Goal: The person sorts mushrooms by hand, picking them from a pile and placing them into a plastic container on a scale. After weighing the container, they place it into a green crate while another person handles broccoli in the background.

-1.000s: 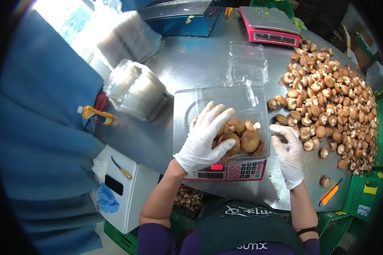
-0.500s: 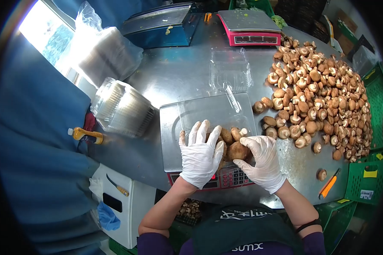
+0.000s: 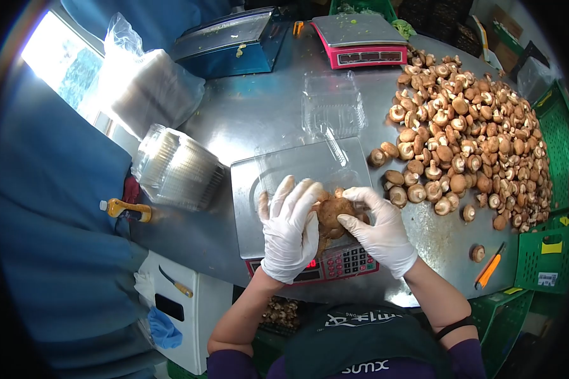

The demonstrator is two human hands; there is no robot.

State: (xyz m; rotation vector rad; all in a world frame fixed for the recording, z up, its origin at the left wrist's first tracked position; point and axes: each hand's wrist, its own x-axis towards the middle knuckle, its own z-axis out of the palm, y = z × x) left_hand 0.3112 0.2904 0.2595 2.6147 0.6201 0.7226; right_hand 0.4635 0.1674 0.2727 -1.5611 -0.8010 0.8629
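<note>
Both gloved hands, left hand (image 3: 289,228) and right hand (image 3: 379,230), have now closed around the mushrooms (image 3: 335,215) between them, settling the pack.

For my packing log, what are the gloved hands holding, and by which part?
Both hands, left hand and right hand, cup the mushrooms by their sides.

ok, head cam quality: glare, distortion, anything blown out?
Head view: strong fisheye with a dark vignette at the corners; window top left blown out, glaring on the plastic bag; steel table shows soft sheen; gloved hands and mushrooms stay sharp.
</note>
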